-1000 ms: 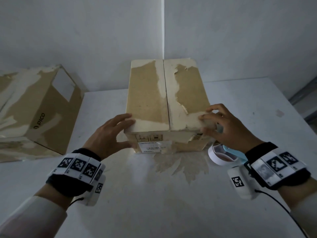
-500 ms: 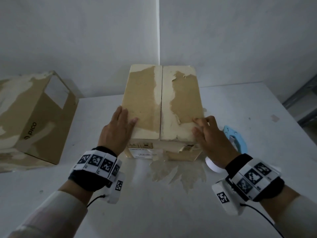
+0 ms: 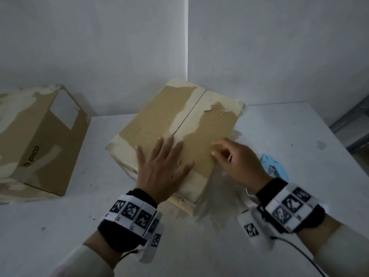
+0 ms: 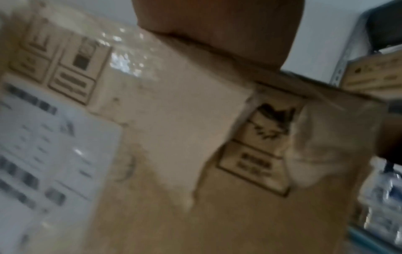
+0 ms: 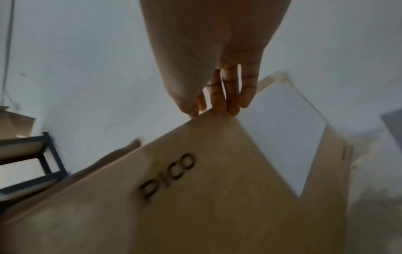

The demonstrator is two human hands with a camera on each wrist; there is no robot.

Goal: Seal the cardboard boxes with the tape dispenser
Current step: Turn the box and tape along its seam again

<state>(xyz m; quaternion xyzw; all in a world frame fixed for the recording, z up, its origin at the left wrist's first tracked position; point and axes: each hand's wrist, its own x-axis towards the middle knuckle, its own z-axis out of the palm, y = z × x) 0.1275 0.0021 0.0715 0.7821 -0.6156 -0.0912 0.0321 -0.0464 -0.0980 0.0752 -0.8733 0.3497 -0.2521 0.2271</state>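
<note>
A worn cardboard box with closed top flaps sits skewed in the middle of the white table. My left hand lies flat on its top, fingers spread across the centre seam. My right hand touches the top's right edge with its fingertips and holds nothing. The blue tape dispenser lies on the table just right of the box, partly hidden behind my right hand. In the blurred left wrist view my palm rests above the box's labelled end face.
A second cardboard box marked PICO lies at the table's left edge. Torn paper residue marks the table in front of the middle box. White walls meet in a corner behind. A dark metal shelf frame shows in the right wrist view.
The middle box has turned clockwise, its far end now pointing right. My left hand slid from the left edge onto the top's centre. My right hand stayed at the right edge.
</note>
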